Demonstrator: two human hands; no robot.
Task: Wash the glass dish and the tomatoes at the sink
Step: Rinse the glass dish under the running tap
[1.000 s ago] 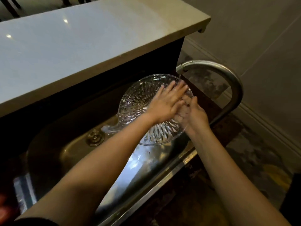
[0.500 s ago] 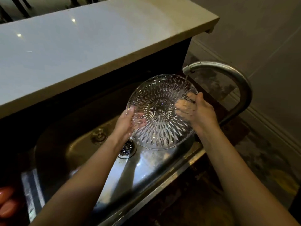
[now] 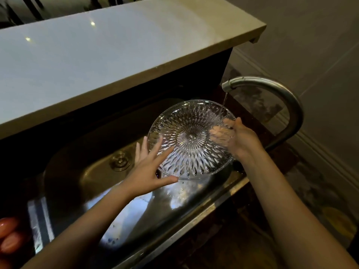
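A round cut-glass dish [image 3: 191,139] is held tilted over the steel sink [image 3: 81,171], its inside facing me. My right hand [image 3: 240,136] grips its right rim, fingers showing through the glass. My left hand [image 3: 149,169] lies spread against the dish's lower left edge, fingers apart, thumb under the rim. A thin stream of water falls from the curved tap [image 3: 279,94] onto the dish's upper right rim. Red tomatoes [image 3: 8,235] lie at the far left edge, beside the sink.
A pale stone counter [image 3: 116,55] overhangs the back of the sink. A round drain fitting [image 3: 120,162] sits on the sink floor, left of the dish. Tiled floor and a skirting board lie to the right.
My left hand left the middle of the dish, went to its left rim, and now lies spread at its lower left edge. The dish has turned so that its inside faces me.
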